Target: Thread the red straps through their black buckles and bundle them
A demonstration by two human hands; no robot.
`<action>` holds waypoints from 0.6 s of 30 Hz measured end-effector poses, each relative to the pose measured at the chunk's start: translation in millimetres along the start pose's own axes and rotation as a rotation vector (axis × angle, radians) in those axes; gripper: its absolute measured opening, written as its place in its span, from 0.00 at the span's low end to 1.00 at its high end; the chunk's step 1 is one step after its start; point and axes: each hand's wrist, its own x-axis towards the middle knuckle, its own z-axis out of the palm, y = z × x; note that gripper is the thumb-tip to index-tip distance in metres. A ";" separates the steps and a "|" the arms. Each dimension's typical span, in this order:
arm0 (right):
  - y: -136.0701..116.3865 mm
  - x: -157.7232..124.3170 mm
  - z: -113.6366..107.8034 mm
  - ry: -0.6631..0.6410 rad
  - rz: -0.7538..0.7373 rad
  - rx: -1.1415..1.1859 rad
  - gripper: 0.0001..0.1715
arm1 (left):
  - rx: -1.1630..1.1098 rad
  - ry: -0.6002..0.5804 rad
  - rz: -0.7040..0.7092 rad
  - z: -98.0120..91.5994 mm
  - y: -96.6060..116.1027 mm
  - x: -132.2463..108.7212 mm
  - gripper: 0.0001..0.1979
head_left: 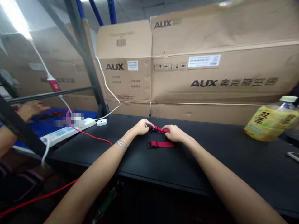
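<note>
My left hand (141,127) and my right hand (174,133) meet over a black table (210,161). Between them lies a short red strap (159,129) with black buckle hardware (153,130) at its left end. My left fingers pinch the buckle end, and my right fingers pinch the red webbing. Just nearer to me, a second red strap (162,144) with a black ring buckle (149,145) lies flat, untouched by either hand. A beaded bracelet (121,145) circles my left wrist.
Large AUX cardboard boxes (210,71) line the table's far edge. A yellow drink pouch (271,119) lies at right. At left are a white power strip (67,132), a white adapter (102,122), a red cable (93,136), a shelf upright (85,53), and a co-worker's hand (30,109).
</note>
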 end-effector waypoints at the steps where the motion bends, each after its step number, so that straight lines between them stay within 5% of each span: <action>1: -0.1 -0.3 -0.3 0.012 -0.007 0.001 0.21 | -0.005 -0.006 -0.007 0.1 -0.1 0.0 0.24; 8: -12.2 1.4 5.4 0.304 -0.037 0.040 0.22 | -0.017 -0.005 -0.021 0.5 -1.1 0.7 0.23; 14: -9.9 2.5 6.8 0.038 -0.048 0.065 0.23 | -0.040 -0.040 -0.004 -0.8 1.6 -0.2 0.23; 18: -7.4 0.5 5.1 0.050 -0.061 0.050 0.21 | -0.050 -0.041 -0.001 -1.9 3.2 -1.5 0.23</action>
